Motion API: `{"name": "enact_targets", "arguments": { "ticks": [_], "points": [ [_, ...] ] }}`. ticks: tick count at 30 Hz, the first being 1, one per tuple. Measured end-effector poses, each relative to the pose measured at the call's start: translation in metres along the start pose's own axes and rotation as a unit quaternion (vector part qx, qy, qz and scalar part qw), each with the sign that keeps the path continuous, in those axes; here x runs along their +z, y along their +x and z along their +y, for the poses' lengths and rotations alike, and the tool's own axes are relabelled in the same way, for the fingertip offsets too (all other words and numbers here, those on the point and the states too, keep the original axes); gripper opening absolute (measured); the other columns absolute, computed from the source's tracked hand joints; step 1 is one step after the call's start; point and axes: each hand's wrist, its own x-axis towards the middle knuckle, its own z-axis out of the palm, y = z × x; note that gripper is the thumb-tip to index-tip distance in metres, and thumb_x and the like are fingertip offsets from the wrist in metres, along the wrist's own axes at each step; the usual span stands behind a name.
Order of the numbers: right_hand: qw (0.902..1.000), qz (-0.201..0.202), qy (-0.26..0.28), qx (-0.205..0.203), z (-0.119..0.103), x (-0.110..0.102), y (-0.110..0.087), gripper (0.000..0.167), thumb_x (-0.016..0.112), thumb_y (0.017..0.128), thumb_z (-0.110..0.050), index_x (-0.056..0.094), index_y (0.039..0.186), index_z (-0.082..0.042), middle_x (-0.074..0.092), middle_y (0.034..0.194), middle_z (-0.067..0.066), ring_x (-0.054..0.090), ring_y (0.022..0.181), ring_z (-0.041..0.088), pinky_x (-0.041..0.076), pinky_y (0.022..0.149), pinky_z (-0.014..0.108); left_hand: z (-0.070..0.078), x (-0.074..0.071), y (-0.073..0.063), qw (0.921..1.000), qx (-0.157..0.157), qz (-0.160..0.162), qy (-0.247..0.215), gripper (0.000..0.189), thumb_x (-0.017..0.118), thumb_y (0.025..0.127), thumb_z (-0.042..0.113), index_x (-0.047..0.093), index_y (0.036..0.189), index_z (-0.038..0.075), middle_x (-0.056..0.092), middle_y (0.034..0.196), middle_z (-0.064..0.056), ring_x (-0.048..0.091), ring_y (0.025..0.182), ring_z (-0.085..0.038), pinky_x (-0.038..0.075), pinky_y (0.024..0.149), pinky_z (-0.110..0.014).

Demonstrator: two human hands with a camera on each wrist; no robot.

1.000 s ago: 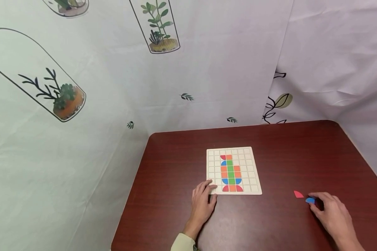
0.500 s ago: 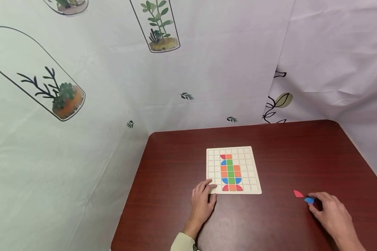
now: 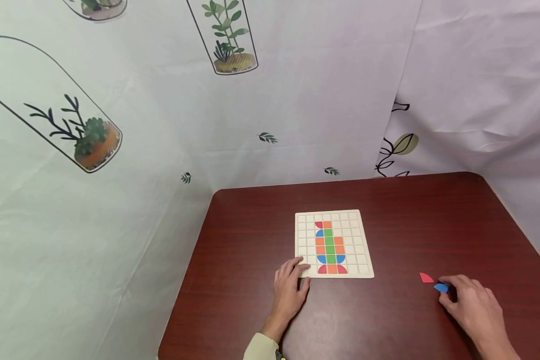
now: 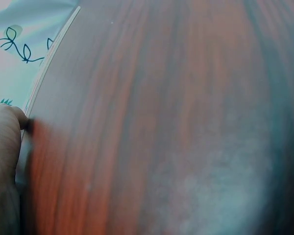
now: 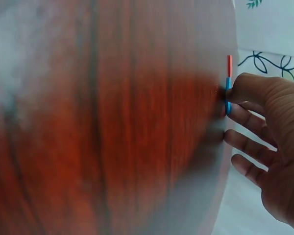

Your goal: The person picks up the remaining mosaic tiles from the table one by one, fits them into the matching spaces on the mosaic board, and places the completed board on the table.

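Note:
A cream grid board (image 3: 359,258) lies on the table, bearing a column pattern of orange and green squares with red and blue quarter-circle tiles. My left hand (image 3: 288,292) rests its fingers on the board's near left corner; only its thumb side (image 4: 2,156) shows in the left wrist view. Off to the right, my right hand (image 3: 474,307) pinches a blue quarter-circle tile (image 3: 441,288) between thumb and forefinger, low at the tabletop. Just beyond that tile lies a loose red quarter-circle tile (image 3: 426,278). Edge-on in the right wrist view, the blue tile (image 5: 228,84) lines up with the red one (image 5: 230,64).
The dark red-brown wooden table (image 3: 252,225) has rounded far corners. Behind it and along its sides hangs a pale cloth (image 3: 319,100) printed with plants and jars. Bare tabletop lies between the board and the loose red tile.
The right hand has shifted slightly left with the blue tile, which has turned a little. The left hand stays in place on the board.

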Motion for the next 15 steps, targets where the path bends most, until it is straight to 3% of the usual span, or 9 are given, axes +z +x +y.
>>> {"name": "enact_targets", "arguments": {
  "ticks": [8,15],
  "points": [
    [0.9999,-0.01,0.007,0.012,-0.0008,-0.0007,0.0023,0.036,0.084,0.073,-0.005,0.073,0.106,0.003,0.069,0.1,0.025,0.061,0.088,0.048,0.045,0.079,0.068,-0.001,-0.0007,0.0001,1.0,0.001,0.002,0.002,0.032,0.083,0.089,0.015,0.075,0.12,0.019,0.066,0.139,-0.003,0.059,0.128,-0.025,0.047,0.096,-0.05],
    [0.9995,0.007,0.031,0.009,-0.0007,-0.0005,0.0002,0.035,0.084,0.071,-0.002,0.072,0.104,0.004,0.068,0.097,0.024,0.063,0.082,0.041,0.05,0.07,0.064,-0.0001,-0.0005,0.0006,1.0,0.001,-0.001,0.001,0.032,0.083,0.089,0.015,0.075,0.12,0.019,0.066,0.14,-0.003,0.059,0.129,-0.025,0.047,0.096,-0.05]
  ]
}}
